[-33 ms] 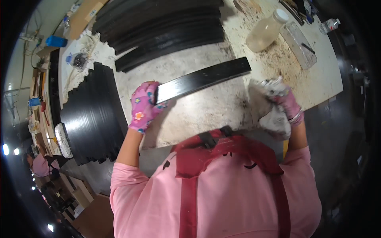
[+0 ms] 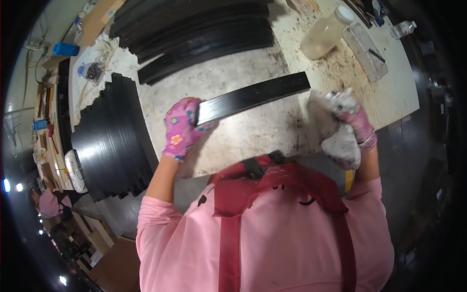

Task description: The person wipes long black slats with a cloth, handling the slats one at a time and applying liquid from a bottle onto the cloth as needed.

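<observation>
The left hand (image 2: 182,127) grasps the strip (image 2: 255,95) by its left end over the tabletop (image 2: 399,100); the right hand (image 2: 359,125) clutches a rag (image 2: 341,148). A loose left grip could let the strip skid and scratch.

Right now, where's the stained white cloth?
Head view, right side: the stained white cloth is in the pink-gloved right hand, right of the glossy black strip.

At the far right of the pale worktop (image 2: 404,92) sits a large cloudy jar (image 2: 325,36) with a white lid. Just right of it lies a long whitish block (image 2: 361,48), a thin dark rod (image 2: 376,56) across its top. A small clear bottle (image 2: 403,30) is farther right. At the far left are a blue container (image 2: 66,49) and brown cardboard (image 2: 99,22); nearer, at left, another person (image 2: 50,203) in pink.
</observation>
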`<state>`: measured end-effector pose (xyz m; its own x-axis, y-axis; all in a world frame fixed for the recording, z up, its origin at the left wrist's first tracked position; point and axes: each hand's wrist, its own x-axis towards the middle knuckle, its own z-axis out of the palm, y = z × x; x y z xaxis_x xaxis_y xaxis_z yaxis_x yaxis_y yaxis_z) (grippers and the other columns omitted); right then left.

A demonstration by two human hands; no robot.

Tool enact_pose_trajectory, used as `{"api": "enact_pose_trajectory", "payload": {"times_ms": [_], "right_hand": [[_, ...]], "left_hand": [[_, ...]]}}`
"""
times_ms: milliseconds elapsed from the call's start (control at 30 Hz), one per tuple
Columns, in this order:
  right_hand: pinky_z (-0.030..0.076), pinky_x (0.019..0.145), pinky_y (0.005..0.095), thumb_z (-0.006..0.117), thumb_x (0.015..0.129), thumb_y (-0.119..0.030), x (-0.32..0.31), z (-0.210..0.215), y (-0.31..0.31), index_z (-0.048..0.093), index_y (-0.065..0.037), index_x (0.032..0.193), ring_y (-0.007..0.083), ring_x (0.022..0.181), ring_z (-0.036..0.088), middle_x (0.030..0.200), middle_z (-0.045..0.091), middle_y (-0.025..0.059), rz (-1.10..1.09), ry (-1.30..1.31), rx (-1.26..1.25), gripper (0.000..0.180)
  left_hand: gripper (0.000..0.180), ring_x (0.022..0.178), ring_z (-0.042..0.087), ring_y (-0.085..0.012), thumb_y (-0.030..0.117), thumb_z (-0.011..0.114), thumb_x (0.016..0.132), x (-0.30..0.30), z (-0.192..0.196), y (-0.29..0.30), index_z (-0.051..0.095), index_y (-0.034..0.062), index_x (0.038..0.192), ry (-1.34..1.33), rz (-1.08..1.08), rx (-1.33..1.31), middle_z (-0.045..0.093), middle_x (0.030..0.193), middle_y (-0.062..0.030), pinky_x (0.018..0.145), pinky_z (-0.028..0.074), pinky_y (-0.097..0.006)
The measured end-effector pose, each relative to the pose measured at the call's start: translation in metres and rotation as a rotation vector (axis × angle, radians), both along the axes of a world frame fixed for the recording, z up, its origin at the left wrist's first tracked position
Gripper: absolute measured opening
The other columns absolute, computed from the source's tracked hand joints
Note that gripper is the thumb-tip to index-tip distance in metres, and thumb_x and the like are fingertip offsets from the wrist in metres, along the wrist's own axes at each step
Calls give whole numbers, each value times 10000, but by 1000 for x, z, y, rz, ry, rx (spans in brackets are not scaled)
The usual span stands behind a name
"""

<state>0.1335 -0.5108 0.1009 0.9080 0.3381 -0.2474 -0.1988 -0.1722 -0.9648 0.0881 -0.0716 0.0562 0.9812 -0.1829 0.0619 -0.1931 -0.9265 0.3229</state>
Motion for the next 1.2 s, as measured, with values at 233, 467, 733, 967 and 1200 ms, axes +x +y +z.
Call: {"api": "enact_pose_trajectory", "payload": {"times_ms": [233,467,733,967,1200], "right_hand": [[431,895,244,719,769,-40,7,21,15,594,29,1162,110,987,557,1078,625,35,-54,-394,-319,418],[455,951,401,688,790,-244,45,-47,73,460,-16,1308,368,1078,590,1189,600,222,182,-295,-841,610],[498,846,439,650,791,-273,-32,-64,303,543,-44,1112,318,955,627,1118,607,144,787,-816,-769,408],[539,567,352,626,858,-193,12,-83,134,491,-26,1201,244,718,663,874,658,144,116,-556,-980,405],[510,817,407,643,812,-180,14,-57,114,534,-57,1221,316,931,633,1061,634,192,81,-604,-1032,441]], "left_hand": [[931,1310,394,-364,397,821,597,-27,-27,9,440,78,1384,-30,100,-16,463,1371,-179,1076,333,-450],[651,1297,404,-247,-82,784,602,-61,-44,42,572,-16,1214,145,215,-645,444,1311,-123,1092,352,-302],[599,1227,481,-284,137,857,580,-57,-48,48,649,21,1129,22,149,-453,532,1213,-143,1038,431,-346],[570,1270,431,-347,146,831,596,-63,-43,51,651,42,1127,29,155,-387,545,1219,-168,1059,373,-398],[752,1345,345,-363,355,756,683,-46,-22,26,504,47,1321,-94,11,-48,462,1388,-163,1113,240,-484]]}}
